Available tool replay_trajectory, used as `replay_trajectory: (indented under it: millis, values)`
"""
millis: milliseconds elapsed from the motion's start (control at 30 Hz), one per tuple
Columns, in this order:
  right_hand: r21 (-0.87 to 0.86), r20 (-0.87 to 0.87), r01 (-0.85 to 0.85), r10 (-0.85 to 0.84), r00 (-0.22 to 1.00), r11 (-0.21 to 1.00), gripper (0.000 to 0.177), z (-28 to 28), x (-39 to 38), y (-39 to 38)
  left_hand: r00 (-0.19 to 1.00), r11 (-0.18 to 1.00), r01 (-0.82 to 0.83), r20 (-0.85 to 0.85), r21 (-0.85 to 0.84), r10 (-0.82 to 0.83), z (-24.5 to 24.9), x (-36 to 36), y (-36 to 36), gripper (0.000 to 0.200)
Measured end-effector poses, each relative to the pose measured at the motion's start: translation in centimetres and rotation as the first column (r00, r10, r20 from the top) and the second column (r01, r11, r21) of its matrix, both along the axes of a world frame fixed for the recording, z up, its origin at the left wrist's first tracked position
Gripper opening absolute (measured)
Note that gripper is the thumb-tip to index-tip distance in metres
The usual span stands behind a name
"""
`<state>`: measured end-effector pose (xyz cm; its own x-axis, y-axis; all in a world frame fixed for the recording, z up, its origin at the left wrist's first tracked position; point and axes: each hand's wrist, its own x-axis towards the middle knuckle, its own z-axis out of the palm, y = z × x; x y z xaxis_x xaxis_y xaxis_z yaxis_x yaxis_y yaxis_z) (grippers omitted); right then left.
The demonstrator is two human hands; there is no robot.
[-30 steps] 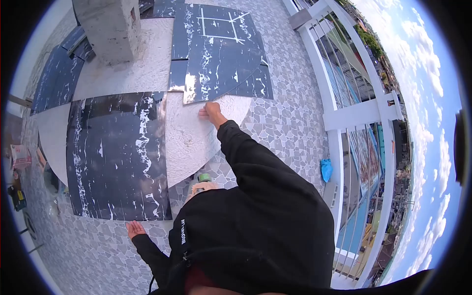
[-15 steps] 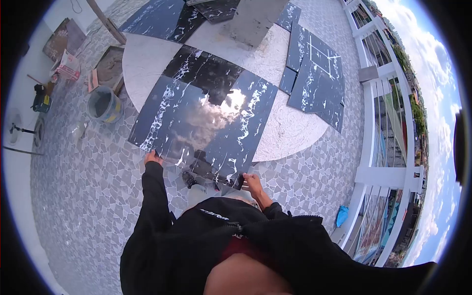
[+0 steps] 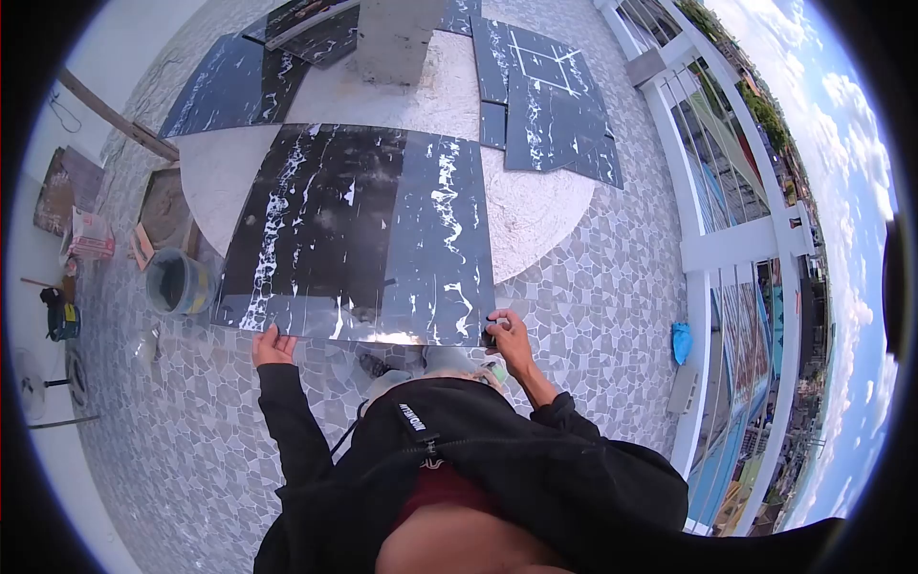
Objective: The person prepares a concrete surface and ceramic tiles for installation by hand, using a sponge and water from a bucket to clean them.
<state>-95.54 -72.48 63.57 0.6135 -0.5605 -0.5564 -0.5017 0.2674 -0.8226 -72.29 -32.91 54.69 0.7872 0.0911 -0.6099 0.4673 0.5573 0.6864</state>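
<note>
A large glossy black tile (image 3: 330, 230) with white marble veins spans the space in front of me, its far part over a round whitish slab (image 3: 540, 215). My left hand (image 3: 273, 346) grips the near edge close to the left corner, fingertips at the edge and palm partly underneath. At the near right corner, my right hand (image 3: 512, 342) is closed on the tile with its fingers curled round the edge. Sky and dark shapes reflect in the tile's surface.
More black veined tiles lie at the back left (image 3: 225, 81) and right (image 3: 559, 120). A grey pillar (image 3: 394, 43) rises from the slab. To the left stand a bucket (image 3: 180, 282) and a mortar trough (image 3: 167, 215). A white railing (image 3: 732, 249) runs along the right.
The tile has turned slightly and its tilt has changed, so the bright sky reflection has slid to the near edge. Both hands still hold it. My view has shifted.
</note>
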Motion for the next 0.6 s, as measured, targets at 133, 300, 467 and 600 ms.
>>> replay_trajectory:
  millis: [133, 300, 467, 600]
  values:
    - [-0.019, 0.281, 0.098, -0.088, 0.956, 0.995, 0.018, 8.0, 2.2, -1.4, 0.939, 0.979, 0.165, 0.283, 0.119, -0.193, 13.2, 2.8, -1.7, 0.016]
    - [-0.041, 0.696, 0.074, -0.025, 0.718, 0.996, 0.028, 16.4, 6.6, -3.6, 0.791, 0.900, 0.255, 0.459, 0.353, -0.404, 24.3, 9.7, -5.0, 0.026]
    - [-0.380, 0.730, 0.245, 0.126, 0.671, 0.892, 0.032, 20.7, 13.9, -8.1, 0.701, 0.777, 0.188, 0.472, 0.600, -0.535, 31.3, 18.4, -9.3, 0.033]
    - [-0.570, 0.663, 0.323, 0.190, 0.724, 0.756, 0.034, 23.5, 20.1, -14.2, 0.628, 0.504, 0.014, 0.385, 0.864, -0.677, 35.0, 27.1, -11.3, 0.058]
